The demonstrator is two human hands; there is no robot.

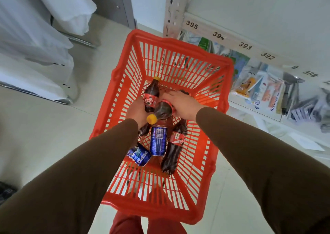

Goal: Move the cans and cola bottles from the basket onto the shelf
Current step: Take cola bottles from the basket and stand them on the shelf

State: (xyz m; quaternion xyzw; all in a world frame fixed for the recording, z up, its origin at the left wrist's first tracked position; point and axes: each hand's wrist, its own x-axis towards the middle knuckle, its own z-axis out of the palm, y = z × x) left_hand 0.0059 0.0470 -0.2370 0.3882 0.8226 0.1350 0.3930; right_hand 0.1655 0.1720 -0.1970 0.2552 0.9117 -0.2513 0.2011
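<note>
Head view, looking down into a red slatted plastic basket [187, 67] standing on a pale tiled floor [53, 135].

Progress: early, by my reading. Nothing from the basket is visible on the shelf yet. Both hands are down inside.
- Left hand [137, 111]: fingers wrapped round a dark cola bottle with red label and yellow cap [150, 95], cap pointing away.
- Right hand [180, 103]: fingers closed over a second cola bottle with yellow cap [161, 111], cap pointing toward the camera. Whether either bottle is lifted clear of the basket floor, I cannot tell.

Left in the basket:
- a third cola bottle with red label [175, 148], lying flat near the right wall;
- a tall blue drink can [158, 140], lying just beside it;
- a blue Pepsi can [139, 156], on its side, partly under the left sleeve.
So five items at least remain to shift.

Room: a pale metal shelf [267, 28] stands to the right, its edge numbered 395 down to 388. The tier below holds flat packaged goods [264, 89]. White fabric-covered frames [35, 42] stand on the left.
</note>
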